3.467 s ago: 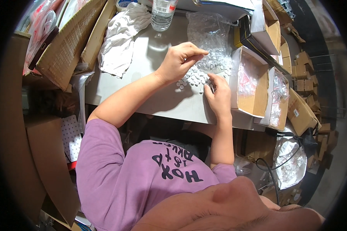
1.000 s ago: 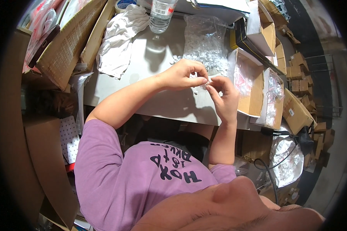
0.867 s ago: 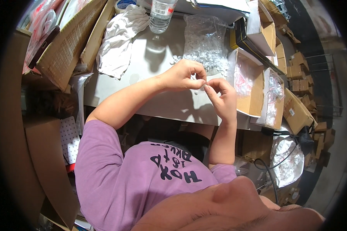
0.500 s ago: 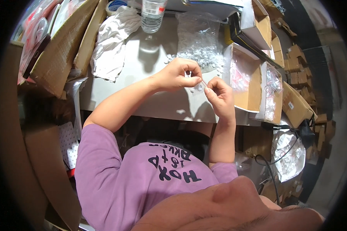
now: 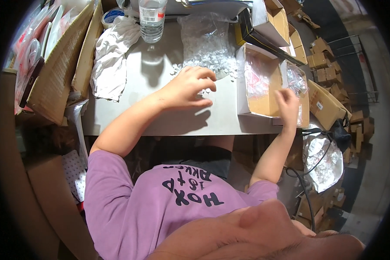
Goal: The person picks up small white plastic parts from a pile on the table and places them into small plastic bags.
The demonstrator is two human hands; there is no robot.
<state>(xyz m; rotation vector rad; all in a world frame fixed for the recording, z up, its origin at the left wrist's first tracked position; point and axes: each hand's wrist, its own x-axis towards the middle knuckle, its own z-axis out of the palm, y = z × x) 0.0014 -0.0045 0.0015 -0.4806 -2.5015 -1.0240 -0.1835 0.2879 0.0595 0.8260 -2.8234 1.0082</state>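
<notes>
My left hand point(image 5: 187, 89) hovers over the grey-white table, palm down, its fingers and thumb spread apart and curved. Small whitish pieces point(image 5: 207, 91) show between its thumb and fingers, seemingly on the table below. Beyond it lies a clear plastic bag point(image 5: 205, 32) with many small pale pieces point(image 5: 206, 60) in and around its mouth. My right hand point(image 5: 288, 106) is over the white-sided cardboard boxes on the right, fingers drawn together at the tips. Whatever they pinch, if anything, is too small to see. Nearest to it are an open box point(image 5: 271, 65) and a box of clear bags point(image 5: 295, 80).
A water bottle point(image 5: 152, 21) stands behind a crumpled white cloth point(image 5: 112, 58) and a tape roll point(image 5: 111, 17). Tall cardboard point(image 5: 60, 65) borders the table's left side. More cartons point(image 5: 323, 104) and a silver bag point(image 5: 320, 162) with a black cable sit on the right.
My hands were together, pinching a thin, small thing between them. They have parted: the right moved right to the boxes, and the left opened its fingers. The view has shifted slightly.
</notes>
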